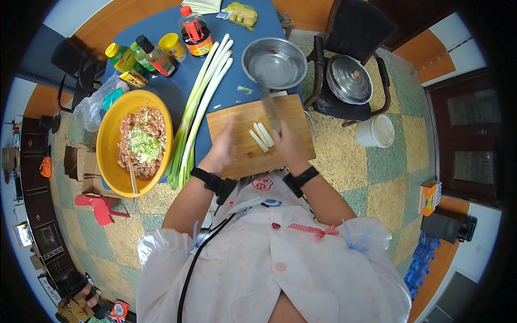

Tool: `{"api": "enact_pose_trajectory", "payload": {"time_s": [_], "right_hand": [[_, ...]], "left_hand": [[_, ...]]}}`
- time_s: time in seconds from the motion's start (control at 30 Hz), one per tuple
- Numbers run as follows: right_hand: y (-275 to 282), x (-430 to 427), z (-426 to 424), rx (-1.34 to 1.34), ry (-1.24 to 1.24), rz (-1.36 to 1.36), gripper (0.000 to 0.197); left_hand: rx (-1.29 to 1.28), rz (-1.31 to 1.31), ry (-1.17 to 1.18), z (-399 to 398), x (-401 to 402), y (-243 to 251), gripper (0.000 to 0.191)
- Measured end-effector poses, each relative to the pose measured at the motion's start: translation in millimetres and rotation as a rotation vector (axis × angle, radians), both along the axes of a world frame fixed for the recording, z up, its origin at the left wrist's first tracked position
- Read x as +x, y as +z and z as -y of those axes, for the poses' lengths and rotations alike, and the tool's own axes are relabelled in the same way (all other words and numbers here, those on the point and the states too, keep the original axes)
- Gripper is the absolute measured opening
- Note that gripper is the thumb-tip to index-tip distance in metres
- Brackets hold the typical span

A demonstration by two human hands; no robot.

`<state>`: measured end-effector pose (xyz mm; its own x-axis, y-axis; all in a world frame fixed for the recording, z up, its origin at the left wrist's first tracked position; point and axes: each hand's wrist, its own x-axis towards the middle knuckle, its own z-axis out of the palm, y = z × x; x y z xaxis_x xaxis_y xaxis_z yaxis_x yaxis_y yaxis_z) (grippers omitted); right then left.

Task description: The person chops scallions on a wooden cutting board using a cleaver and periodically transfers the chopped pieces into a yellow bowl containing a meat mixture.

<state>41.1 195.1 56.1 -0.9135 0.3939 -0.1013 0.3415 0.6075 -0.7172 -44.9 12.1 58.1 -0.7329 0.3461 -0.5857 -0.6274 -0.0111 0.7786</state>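
My right hand (286, 141) grips a knife (270, 103), its blurred blade pointing away over the right part of the wooden cutting board (226, 163). Several pale scallion pieces (261, 135) lie side by side on the board, just left of that hand. At the board's left side is my left hand (224, 141), seen edge-on; nothing shows in it, and its fingers are partly hidden. Whole scallions (206, 91) lie left of the board. Further left stands a yellow bowl (106, 169) of ground meat topped with chopped scallion, with chopsticks (133, 177) in it.
A steel basin (274, 82) stands beyond the board. Seasoning bottles (155, 56) and a soy sauce bottle (196, 34) stand at the back left, near a plastic bag (95, 103). On the right, a chair (319, 80) holds a lidded pot (350, 80), beside a white bucket (375, 131).
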Motion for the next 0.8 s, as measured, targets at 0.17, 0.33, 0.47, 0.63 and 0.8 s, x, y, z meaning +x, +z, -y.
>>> {"api": "enact_pose_trajectory", "payload": {"time_s": [0.17,0.33,0.47,0.63,0.8], "right_hand": [[38,31,-44,0.207,0.069,0.140,0.034],[29,72,-27,0.176,0.171,0.119,0.027],[24,74,-11,0.176,0.198,0.214,0.024],[33,64,-8,0.169,0.207,0.299,0.024],[29,59,-8,0.209,0.239,0.306,0.024]], "left_hand": [[-0.512,-0.676,-0.290,9,-20,-49,0.044],[-0.863,-1.003,-0.435,-39,-11,-24,0.033],[-0.944,-0.987,-0.367,-50,-8,-49,0.029],[-0.891,-0.876,-0.346,-50,-6,-63,0.023],[-0.796,-0.835,-0.313,-48,-5,-65,0.022]]}}
